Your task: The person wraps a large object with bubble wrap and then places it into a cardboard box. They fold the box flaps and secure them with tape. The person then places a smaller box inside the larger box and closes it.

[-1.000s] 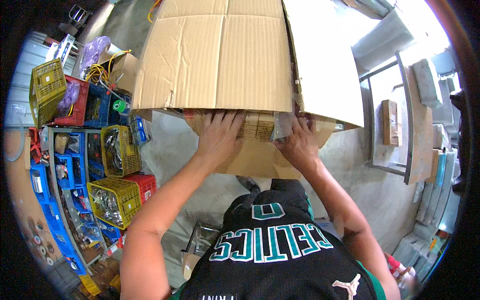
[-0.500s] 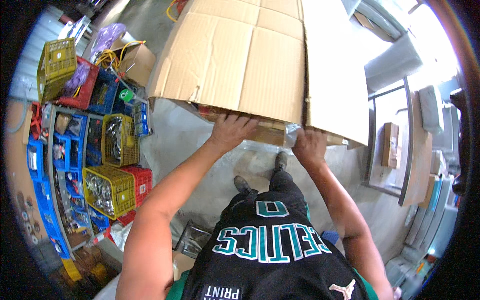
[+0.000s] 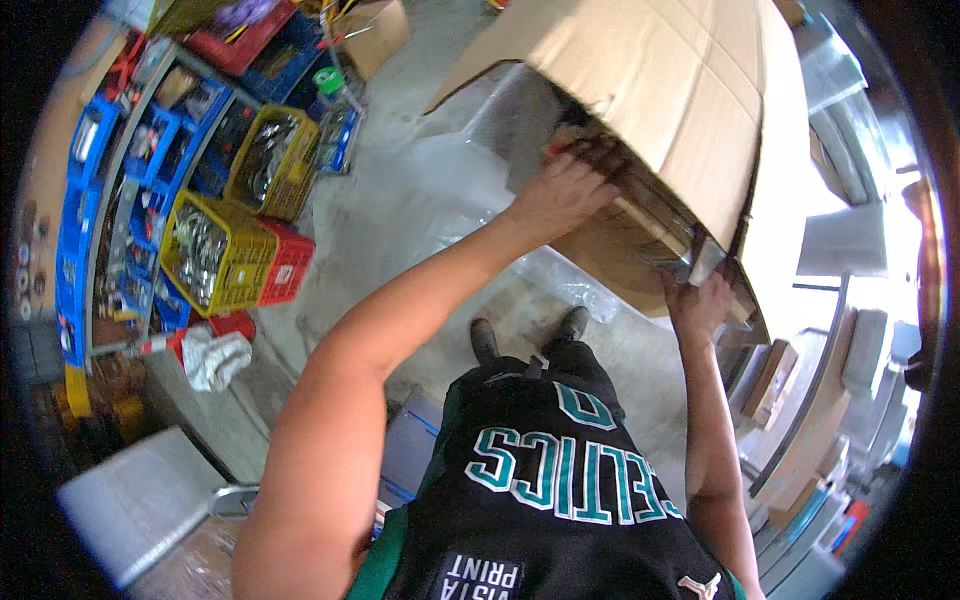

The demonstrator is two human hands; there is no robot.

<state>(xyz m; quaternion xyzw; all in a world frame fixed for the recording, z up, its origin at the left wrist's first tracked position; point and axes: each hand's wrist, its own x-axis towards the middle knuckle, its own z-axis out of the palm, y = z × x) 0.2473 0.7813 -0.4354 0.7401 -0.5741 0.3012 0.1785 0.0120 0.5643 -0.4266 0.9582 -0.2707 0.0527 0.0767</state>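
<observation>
A large brown cardboard box [image 3: 640,75] fills the upper right, its end toward me open and tilted down to the right. My left hand [image 3: 572,195] is closed at the left part of that opening, its fingers reaching in beneath the upper panel and partly blurred in shadow. Lower on the same end, my right hand [image 3: 700,303] grips the edge with its fingers curled up, beside a small shiny clear strip [image 3: 706,260]. Layers of brown board show between the hands. What the fingertips press on inside is hidden.
To the left, a rack holds blue bins [image 3: 85,140], with a yellow crate [image 3: 205,250] and a red crate [image 3: 288,262] beside it. Clear plastic film [image 3: 565,285] lies on the floor under the box. A wooden block [image 3: 770,383] and stacked panels stand at right.
The box has swung, its open end now slanting down to the right. Both hands moved right with it, the left higher and the right lower. The view has turned too.
</observation>
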